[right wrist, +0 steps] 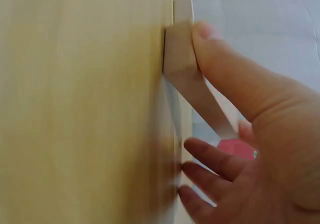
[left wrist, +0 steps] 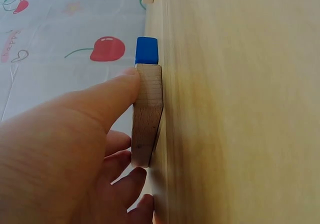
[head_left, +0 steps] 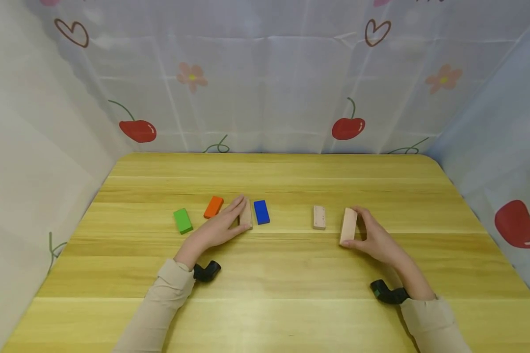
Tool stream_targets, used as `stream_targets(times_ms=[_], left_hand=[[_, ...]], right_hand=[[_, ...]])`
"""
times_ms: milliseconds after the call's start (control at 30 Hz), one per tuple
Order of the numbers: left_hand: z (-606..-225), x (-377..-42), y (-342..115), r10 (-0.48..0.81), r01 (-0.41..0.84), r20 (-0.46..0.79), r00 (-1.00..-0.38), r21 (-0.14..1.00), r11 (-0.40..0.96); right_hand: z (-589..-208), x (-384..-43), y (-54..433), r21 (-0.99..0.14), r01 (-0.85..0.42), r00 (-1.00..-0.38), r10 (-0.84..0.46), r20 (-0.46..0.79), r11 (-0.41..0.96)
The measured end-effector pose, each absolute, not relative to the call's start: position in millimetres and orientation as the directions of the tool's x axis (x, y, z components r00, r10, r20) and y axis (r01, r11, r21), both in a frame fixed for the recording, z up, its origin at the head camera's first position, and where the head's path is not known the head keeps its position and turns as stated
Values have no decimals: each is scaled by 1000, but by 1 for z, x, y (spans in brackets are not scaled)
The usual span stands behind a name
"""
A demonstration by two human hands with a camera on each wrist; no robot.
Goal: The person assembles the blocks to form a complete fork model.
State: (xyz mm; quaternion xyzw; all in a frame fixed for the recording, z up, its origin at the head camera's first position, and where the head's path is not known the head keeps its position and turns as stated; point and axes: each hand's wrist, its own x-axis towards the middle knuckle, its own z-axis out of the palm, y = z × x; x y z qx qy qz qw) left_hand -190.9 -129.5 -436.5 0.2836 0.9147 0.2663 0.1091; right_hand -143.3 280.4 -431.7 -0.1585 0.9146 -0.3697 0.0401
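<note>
My left hand (head_left: 221, 226) spans a plain wooden block (head_left: 246, 214) on the table, thumb at its near end and fingertips at its far end. In the left wrist view the thumb presses the block's upper edge. A blue block (head_left: 261, 212) lies just right of it, an orange block (head_left: 213, 207) and a green block (head_left: 183, 221) to its left. My right hand (head_left: 377, 241) pinches a second plain wooden block (head_left: 348, 226) lengthwise between thumb and fingers. That block looks tilted in the right wrist view, one side raised. A smaller pale wooden block (head_left: 319, 217) lies left of it.
Everything lies on a wood-grain table (head_left: 287, 284). Behind it hangs a pale curtain (head_left: 265, 93) printed with cherries, hearts and flowers. Light sheets also close off both sides. Each wrist carries a small black camera (head_left: 207, 271).
</note>
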Motion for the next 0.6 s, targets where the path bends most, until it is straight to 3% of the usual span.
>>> stream_targets(times_ms=[233,433,600], left_hand=[[-437,-191,-129,577,461,-45,-815,552,695],[-438,-191,-129,572,455,-43,-819,559,693],[-439,-192,-130,574,462,-23,-818,568,682]], right_hand=[[-431,-136,270,-755,-229,-967,-230,106,614],[-424,-133,256,-888,-162,-978,-190,87,430],[-420,-134,224,-958,-113,-965,-259,43,262]])
